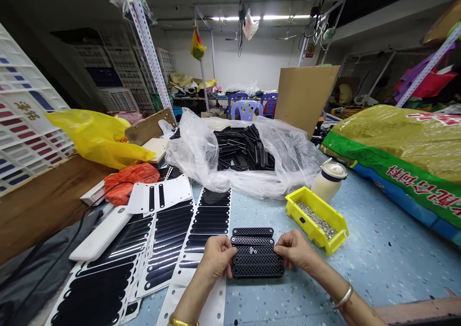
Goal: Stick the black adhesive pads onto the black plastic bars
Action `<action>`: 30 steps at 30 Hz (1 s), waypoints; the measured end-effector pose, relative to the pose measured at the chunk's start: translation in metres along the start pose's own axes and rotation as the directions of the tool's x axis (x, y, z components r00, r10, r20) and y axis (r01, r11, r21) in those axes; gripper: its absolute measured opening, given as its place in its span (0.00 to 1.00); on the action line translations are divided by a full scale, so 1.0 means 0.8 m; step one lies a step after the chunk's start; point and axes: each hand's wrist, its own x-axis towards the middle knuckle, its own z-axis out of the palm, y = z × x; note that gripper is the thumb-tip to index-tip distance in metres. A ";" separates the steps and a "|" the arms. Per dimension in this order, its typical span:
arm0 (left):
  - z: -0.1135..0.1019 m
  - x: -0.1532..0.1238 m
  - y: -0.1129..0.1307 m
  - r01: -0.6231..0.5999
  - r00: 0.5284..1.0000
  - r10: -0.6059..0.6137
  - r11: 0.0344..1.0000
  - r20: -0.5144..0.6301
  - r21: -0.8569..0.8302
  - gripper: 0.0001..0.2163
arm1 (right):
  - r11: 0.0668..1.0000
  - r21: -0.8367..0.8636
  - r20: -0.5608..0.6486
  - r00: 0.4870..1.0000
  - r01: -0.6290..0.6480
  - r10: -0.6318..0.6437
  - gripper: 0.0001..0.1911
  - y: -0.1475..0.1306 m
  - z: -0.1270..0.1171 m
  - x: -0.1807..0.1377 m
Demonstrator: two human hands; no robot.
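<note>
Several black plastic strips with a lattice surface (257,259) lie side by side in a row on the table, in front of me. A few small silver metal pieces (252,250) rest on one of the middle strips. At the strips' left ends, my left hand (218,256) is closed, thumb against fingers. My right hand (294,250) pinches at the right ends, its fingertips touching or just over a strip. Whatever sits between the fingertips of either hand is hidden or too small to name.
A yellow bin (317,218) of small metal pieces stands right, beside a cream flask (329,179). Behind, a clear plastic bag (194,148) holds many black strips (241,148). White sheets with black strip-shaped stickers (169,244) cover the left side. A large sack (403,153) lies far right.
</note>
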 end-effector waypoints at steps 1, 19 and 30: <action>-0.001 0.000 0.000 -0.004 1.000 0.004 1.000 -0.003 0.015 0.14 | 1.000 -0.014 0.000 1.000 0.004 -0.004 0.14 -0.001 0.000 -0.001; 0.028 -0.032 0.031 -0.311 0.908 0.403 0.465 0.115 0.829 0.09 | 0.669 -0.703 -0.058 0.918 0.242 -0.392 0.09 -0.044 0.062 -0.027; 0.040 -0.027 0.020 -0.309 0.904 0.415 0.479 0.098 0.821 0.13 | 0.546 -0.782 0.005 0.880 0.299 -0.475 0.12 -0.034 0.065 -0.020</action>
